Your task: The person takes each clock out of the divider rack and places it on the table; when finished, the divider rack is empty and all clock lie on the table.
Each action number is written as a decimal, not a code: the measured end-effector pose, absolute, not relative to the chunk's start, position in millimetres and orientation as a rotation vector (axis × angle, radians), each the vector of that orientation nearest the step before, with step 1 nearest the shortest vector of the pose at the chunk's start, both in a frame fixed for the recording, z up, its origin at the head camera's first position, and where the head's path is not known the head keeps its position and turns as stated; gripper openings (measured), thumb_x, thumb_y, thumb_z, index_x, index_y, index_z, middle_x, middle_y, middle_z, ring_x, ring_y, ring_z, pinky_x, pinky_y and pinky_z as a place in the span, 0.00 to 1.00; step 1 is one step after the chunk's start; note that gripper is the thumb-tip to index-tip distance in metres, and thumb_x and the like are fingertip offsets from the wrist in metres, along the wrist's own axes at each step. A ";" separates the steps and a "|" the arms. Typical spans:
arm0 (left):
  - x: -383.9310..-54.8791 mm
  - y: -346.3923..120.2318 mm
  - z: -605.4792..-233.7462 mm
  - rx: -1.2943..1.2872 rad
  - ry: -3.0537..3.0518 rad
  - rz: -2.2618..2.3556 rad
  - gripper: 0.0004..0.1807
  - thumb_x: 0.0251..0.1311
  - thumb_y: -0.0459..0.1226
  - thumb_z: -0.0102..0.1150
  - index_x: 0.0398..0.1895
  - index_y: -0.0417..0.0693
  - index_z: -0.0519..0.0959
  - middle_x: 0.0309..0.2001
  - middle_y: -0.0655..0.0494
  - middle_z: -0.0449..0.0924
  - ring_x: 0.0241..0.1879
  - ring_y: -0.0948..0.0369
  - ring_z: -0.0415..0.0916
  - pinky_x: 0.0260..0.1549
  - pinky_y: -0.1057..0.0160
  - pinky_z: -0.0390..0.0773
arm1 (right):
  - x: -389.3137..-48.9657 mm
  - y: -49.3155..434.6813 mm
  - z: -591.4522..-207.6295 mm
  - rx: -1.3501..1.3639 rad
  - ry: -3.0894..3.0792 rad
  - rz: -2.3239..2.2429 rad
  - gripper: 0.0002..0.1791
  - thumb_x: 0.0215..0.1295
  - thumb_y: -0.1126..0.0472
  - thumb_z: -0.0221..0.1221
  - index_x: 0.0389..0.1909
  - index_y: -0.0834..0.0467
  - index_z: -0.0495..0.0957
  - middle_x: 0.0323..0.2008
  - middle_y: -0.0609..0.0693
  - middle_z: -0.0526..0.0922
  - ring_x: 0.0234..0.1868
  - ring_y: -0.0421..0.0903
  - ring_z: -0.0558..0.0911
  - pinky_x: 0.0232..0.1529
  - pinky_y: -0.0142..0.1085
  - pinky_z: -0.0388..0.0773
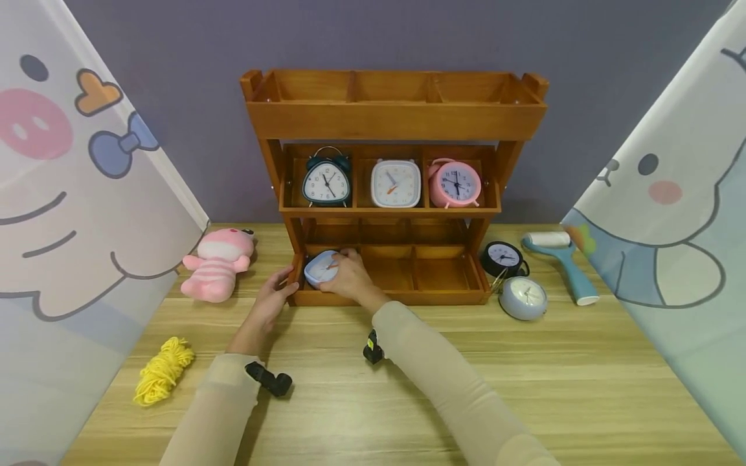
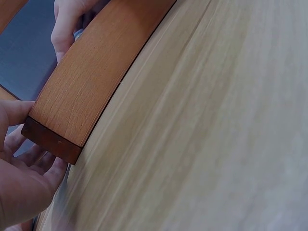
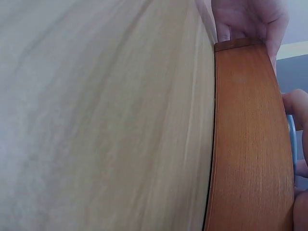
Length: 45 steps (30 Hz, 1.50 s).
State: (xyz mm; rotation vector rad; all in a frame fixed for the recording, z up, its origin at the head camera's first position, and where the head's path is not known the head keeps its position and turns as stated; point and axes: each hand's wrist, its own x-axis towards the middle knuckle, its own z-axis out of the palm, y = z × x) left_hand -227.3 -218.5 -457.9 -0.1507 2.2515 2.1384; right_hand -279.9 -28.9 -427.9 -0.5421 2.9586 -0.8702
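A light blue alarm clock (image 1: 320,269) tilts in the lower left compartment of a brown wooden shelf (image 1: 396,121). My right hand (image 1: 351,278) grips the clock's right side, fingers over its top edge. In the right wrist view only a sliver of the clock's blue rim (image 3: 292,137) shows beside the fingers. My left hand (image 1: 272,299) holds the lower left corner of the shelf. The left wrist view has its thumb at the top of the front board (image 2: 96,72) and the other fingers against the board's end.
On the middle tier stand a dark green clock (image 1: 327,184), a white clock (image 1: 395,184) and a pink clock (image 1: 458,183). Right of the shelf are a black clock (image 1: 502,256), a grey clock (image 1: 523,298) and a lint roller (image 1: 565,262). A plush toy (image 1: 217,265) and yellow yarn (image 1: 164,372) lie left.
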 end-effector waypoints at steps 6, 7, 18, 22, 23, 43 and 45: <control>-227.8 -219.7 -458.2 -0.136 2.245 2.140 0.30 0.70 0.28 0.48 0.74 0.35 0.55 0.73 0.39 0.51 0.69 0.46 0.52 0.66 0.51 0.56 | -279.8 -24.3 -426.0 -0.556 2.972 -0.927 0.42 0.47 0.45 0.72 0.62 0.62 0.74 0.62 0.58 0.68 0.62 0.51 0.66 0.58 0.34 0.68; -227.9 -219.7 -458.1 -0.130 2.250 2.136 0.30 0.70 0.28 0.48 0.74 0.35 0.54 0.73 0.39 0.50 0.69 0.46 0.52 0.66 0.51 0.56 | -280.1 -23.2 -425.8 -0.554 2.975 -0.939 0.42 0.47 0.44 0.72 0.62 0.62 0.74 0.62 0.58 0.69 0.62 0.51 0.67 0.58 0.35 0.69; -226.6 -220.0 -457.4 -0.130 2.257 2.135 0.30 0.70 0.28 0.48 0.73 0.35 0.55 0.73 0.39 0.50 0.69 0.45 0.51 0.66 0.49 0.55 | -272.8 -10.6 -417.6 -0.576 2.935 -1.158 0.43 0.47 0.46 0.74 0.63 0.61 0.74 0.64 0.56 0.66 0.61 0.52 0.68 0.58 0.39 0.69; -226.2 -219.0 -456.0 -0.128 2.251 2.138 0.30 0.70 0.28 0.48 0.74 0.34 0.54 0.73 0.39 0.50 0.70 0.45 0.50 0.66 0.49 0.54 | -264.6 -4.6 -407.1 -0.622 2.911 -1.260 0.44 0.46 0.47 0.75 0.63 0.62 0.74 0.63 0.57 0.66 0.60 0.52 0.69 0.58 0.41 0.69; -226.4 -218.9 -455.8 -0.124 2.250 2.140 0.31 0.70 0.28 0.47 0.74 0.34 0.54 0.74 0.39 0.50 0.70 0.44 0.50 0.66 0.49 0.54 | -261.8 -2.6 -403.4 -0.635 2.900 -1.286 0.44 0.46 0.48 0.75 0.63 0.62 0.74 0.63 0.57 0.66 0.60 0.53 0.69 0.58 0.41 0.70; -225.5 -221.2 -455.0 -0.099 2.260 2.126 0.30 0.70 0.29 0.48 0.74 0.35 0.55 0.74 0.37 0.47 0.71 0.43 0.45 0.67 0.47 0.51 | -221.7 112.1 -369.6 -0.752 2.906 -1.198 0.42 0.42 0.50 0.76 0.61 0.60 0.77 0.61 0.54 0.69 0.58 0.55 0.69 0.56 0.51 0.68; -226.3 -221.3 -455.1 -0.114 2.251 2.117 0.31 0.70 0.29 0.47 0.74 0.35 0.54 0.74 0.38 0.47 0.71 0.44 0.45 0.67 0.47 0.51 | -217.3 127.0 -369.1 -0.753 2.931 -1.172 0.41 0.42 0.50 0.76 0.60 0.61 0.77 0.61 0.55 0.70 0.58 0.56 0.70 0.56 0.52 0.68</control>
